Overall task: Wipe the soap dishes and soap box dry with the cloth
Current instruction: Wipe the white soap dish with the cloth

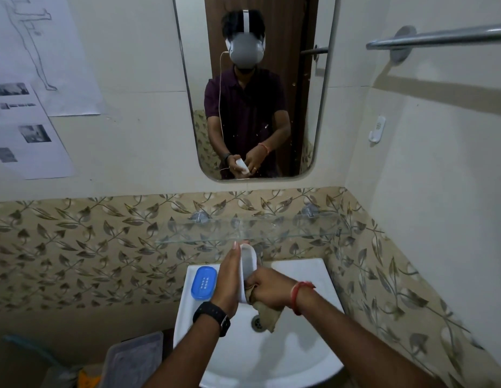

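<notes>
Gripping white soap dish [248, 264] upright, left hand [229, 278]; right hand [267, 288] pressing cloth [267, 310] inside.

A white sink [299, 278] sits below me, its drain [257, 322] near the middle of the basin; a glass shelf [204, 233] runs along the leaf-patterned tile band [76, 242] just above it; a tall mirror [305, 107] hangs on the far wall; printed sheets [25, 130] are stuck to the wall at far left; a metal towel bar [439, 37] and a small white hook [377, 132] are fixed on the right wall; a grey tray [134, 357] lies near left, below the sink.
</notes>
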Motion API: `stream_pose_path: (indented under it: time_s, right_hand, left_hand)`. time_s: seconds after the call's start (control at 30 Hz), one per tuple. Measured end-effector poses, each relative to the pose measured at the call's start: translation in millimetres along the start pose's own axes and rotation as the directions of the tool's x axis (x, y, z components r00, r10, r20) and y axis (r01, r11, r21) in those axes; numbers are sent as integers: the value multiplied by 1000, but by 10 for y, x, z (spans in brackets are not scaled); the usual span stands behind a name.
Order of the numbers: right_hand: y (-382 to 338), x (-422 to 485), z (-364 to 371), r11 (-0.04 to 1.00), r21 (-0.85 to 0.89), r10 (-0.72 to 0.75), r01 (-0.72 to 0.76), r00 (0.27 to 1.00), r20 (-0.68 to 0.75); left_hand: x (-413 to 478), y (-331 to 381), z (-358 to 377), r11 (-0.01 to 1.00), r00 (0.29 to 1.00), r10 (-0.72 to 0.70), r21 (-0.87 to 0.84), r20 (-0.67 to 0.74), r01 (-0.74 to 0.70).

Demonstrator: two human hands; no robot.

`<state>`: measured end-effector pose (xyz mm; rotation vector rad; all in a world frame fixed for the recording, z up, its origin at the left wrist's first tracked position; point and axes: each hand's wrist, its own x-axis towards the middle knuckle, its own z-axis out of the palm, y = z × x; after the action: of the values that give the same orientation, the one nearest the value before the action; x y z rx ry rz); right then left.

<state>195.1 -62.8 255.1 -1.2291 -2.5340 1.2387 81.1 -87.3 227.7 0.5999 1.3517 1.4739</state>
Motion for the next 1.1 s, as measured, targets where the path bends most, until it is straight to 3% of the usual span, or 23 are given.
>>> stream_pose_path:
  time_s: [0.07, 0.17, 0.23, 0.33, 0.43, 0.5, 0.57, 0.63, 0.73, 0.8, 0.9, 0.97, 1.0, 1.1]
  right_hand:
    - [22, -22, -37, 920, 388, 53, -53, 999, 11]
    - [36, 49, 0, 646, 760, 157, -68, 987, -45]
    - [40, 150, 10, 487, 873, 323, -26, 934, -153]
    - [-9, 237, 4, 500, 865, 427, 26, 862, -273]
    - [-103, 231, 88, 613, 788, 317, 55, 897, -309]
    - [-101, 182, 124, 732, 674, 165, 102, 933, -320]
    - [-48, 149, 93, 869, 480, 9, 118, 967, -254]
    - [-6, 138, 53, 976, 188, -97, 113, 991, -93]
    - [-50, 114, 38, 972, -174, -142, 159, 984, 104]
    - [-124, 86, -8, 930, -338, -104, 143, 986, 131]
    - [-181, 119, -129, 881, -467, -154, 79, 980, -125]
    - [-194, 162, -219, 902, -431, -207, 33, 909, -363]
    - [-177, 182, -241, 915, -400, -231, 51, 879, -416]
    - [-126, 236, -142, 908, -405, -250, 108, 915, -318]
  left_hand:
    - [5, 18, -16, 996, 1000, 17, -85, -10, -18]
    - [17, 65, -13, 988, 999, 41, -151, 20, -37]
    - [-5, 71, -10, 986, 999, 29, -166, 43, -22]
    - [-68, -8, 17, 988, 995, -32, -149, 94, 45]
    - [-87, -60, 20, 982, 990, -99, -152, 98, 113]
    - [-51, -61, -20, 975, 988, -108, -183, 113, 128]
    - [-25, -49, -99, 972, 986, -95, -201, 134, 121]
    - [-2, -41, -196, 968, 984, -105, -213, 144, 135]
    - [53, -61, -304, 962, 980, -136, -216, 145, 166]
    - [58, -47, -325, 969, 985, -120, -201, 127, 144]
    - [65, -35, -375, 989, 988, -64, -126, 141, 82]
    - [99, -53, -420, 990, 989, -71, -112, 132, 86]
    - [115, -72, -434, 986, 988, -87, -128, 126, 104]
    - [97, -93, -392, 987, 986, -87, -120, 139, 104]
